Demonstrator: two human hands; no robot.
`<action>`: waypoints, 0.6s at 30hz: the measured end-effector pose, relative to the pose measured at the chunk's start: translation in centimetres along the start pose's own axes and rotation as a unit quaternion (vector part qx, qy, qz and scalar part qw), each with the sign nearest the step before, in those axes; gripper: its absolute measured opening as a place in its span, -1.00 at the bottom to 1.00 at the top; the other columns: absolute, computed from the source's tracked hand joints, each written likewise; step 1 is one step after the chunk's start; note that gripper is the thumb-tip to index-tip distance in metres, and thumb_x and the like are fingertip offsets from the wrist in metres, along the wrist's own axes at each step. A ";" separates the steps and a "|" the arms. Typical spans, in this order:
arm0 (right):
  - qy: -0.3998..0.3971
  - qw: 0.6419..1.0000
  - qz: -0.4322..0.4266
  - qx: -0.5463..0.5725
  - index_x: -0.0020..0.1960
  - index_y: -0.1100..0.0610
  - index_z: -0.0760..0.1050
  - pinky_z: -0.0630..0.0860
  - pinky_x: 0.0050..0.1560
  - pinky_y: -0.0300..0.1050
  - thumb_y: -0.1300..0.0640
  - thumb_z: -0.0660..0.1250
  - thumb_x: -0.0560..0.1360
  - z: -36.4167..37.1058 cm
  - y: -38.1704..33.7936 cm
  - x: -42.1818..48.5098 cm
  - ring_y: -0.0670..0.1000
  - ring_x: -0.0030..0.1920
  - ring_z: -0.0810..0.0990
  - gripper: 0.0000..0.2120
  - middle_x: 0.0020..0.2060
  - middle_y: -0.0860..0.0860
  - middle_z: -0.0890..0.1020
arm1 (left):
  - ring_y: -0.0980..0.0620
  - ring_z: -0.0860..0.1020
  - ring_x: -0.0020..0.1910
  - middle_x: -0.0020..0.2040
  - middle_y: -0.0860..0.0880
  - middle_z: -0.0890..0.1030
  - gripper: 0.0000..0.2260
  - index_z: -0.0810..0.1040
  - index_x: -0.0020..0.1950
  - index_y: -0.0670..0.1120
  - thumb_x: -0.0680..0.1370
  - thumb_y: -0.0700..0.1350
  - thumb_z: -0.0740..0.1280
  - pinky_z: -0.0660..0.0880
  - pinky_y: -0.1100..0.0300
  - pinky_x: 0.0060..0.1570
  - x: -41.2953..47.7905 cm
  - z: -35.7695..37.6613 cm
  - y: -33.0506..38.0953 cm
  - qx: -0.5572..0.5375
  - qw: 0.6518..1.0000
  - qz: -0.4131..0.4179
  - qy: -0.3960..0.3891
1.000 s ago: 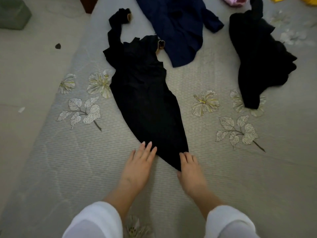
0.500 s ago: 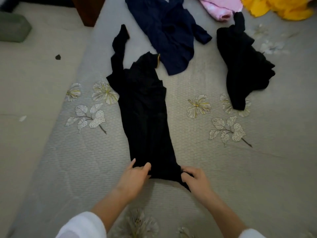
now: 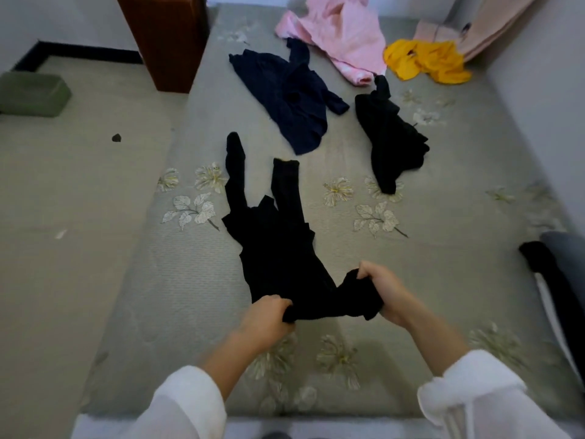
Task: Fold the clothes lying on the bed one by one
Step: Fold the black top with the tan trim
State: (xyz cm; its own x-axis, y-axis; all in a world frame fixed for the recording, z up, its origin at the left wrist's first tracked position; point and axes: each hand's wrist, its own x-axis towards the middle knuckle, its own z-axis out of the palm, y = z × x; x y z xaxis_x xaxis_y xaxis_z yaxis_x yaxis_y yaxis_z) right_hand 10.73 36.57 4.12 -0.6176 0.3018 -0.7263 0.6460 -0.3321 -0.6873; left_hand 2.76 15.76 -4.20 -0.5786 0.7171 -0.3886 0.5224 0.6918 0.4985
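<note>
A black long-sleeved garment (image 3: 272,248) lies stretched out on the grey flowered bed (image 3: 443,280), its two sleeves pointing away from me. My left hand (image 3: 266,318) is shut on the left corner of its near hem. My right hand (image 3: 384,288) grips the bunched right corner and holds it slightly off the bed. Farther back lie a navy garment (image 3: 291,96), a crumpled black garment (image 3: 391,137), a pink garment (image 3: 342,33) and a yellow one (image 3: 427,60).
A brown wooden cabinet (image 3: 167,39) stands at the bed's far left corner. A green cushion (image 3: 31,93) sits on the floor at left. A dark item (image 3: 557,274) lies at the bed's right edge. A wall runs along the right.
My hands went from resting flat at the hem to gripping both corners. The hem is now pulled toward me and bunched, and the garment has slid nearer. The view has tilted up.
</note>
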 end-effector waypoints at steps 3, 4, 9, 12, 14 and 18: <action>0.022 0.999 -0.019 0.017 -0.43 0.12 0.23 0.26 -0.59 -0.27 0.28 0.14 0.33 -0.5 -1.2 -2.6 0.01 -0.58 0.35 -0.81 -0.52 0.02 0.32 | -0.06 0.53 0.05 0.05 -0.06 0.55 -0.75 0.55 0.18 -0.01 0.51 -0.05 0.30 0.47 0.10 -0.06 -1.7 0.1 0.0 0.037 0.999 0.006 0.010; 0.023 0.999 -0.030 0.018 -0.40 0.12 0.21 0.26 -0.59 -0.28 0.27 0.14 0.31 -0.7 -1.6 -3.3 0.01 -0.57 0.34 -0.84 -0.51 0.03 0.31 | -0.07 0.53 0.07 0.07 -0.07 0.54 -0.72 0.52 0.23 0.00 0.52 -0.04 0.29 0.47 0.10 -0.05 -2.1 0.2 0.0 0.045 0.999 0.003 0.007; 0.026 0.997 -0.063 0.040 -0.43 0.13 0.21 0.27 -0.40 -0.13 0.26 0.11 0.28 -2.5 -3.0 -6.0 0.05 -0.44 0.31 -0.86 -0.44 0.09 0.29 | -0.09 0.50 0.14 0.18 -0.07 0.49 -0.63 0.41 0.35 0.04 0.54 0.03 0.27 0.46 0.08 0.00 -3.1 1.5 0.8 0.106 0.993 -0.035 -0.022; 0.002 0.996 -0.074 0.050 -0.48 0.12 0.22 0.29 -0.41 -0.14 0.23 0.12 0.20 -3.9 -3.4 -7.3 0.02 -0.46 0.34 -0.89 -0.48 0.06 0.35 | -0.11 0.40 0.24 0.26 -0.08 0.40 -0.59 0.39 0.37 0.01 0.54 0.03 0.29 0.44 0.05 0.11 -2.8 2.4 1.4 0.115 0.992 -0.038 -0.018; -0.001 0.998 -0.070 0.008 -0.46 0.14 0.24 0.27 -0.41 -0.15 0.26 0.09 0.27 -5.2 -3.4 -7.6 -0.03 -0.50 0.34 -0.85 -0.49 0.05 0.35 | -0.08 0.47 0.20 0.21 -0.06 0.49 -0.69 0.49 0.25 -0.04 0.52 -0.03 0.32 0.44 0.13 0.03 -2.4 2.6 2.0 0.031 0.999 -0.030 0.001; 0.015 0.947 -0.127 -0.293 -0.35 0.23 0.34 0.29 -0.53 -0.26 0.24 0.18 0.39 -7.9 -3.3 -7.6 -0.11 -0.56 0.35 -0.85 -0.47 0.06 0.37 | -0.01 0.60 -0.10 -0.16 -0.02 0.61 -0.95 0.52 -0.11 -0.10 0.52 -0.24 0.31 0.46 0.20 -0.22 -1.8 0.3 3.5 -0.219 0.970 -0.086 0.064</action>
State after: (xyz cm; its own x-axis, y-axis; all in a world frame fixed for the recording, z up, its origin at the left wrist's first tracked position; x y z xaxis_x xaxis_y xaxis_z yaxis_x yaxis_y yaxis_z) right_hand 16.90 42.46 11.81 -0.7795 0.3339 -0.5300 0.6215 0.3062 -0.7211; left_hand 5.80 16.93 -1.98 -0.7208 0.5592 -0.4095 0.1122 0.6771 0.7273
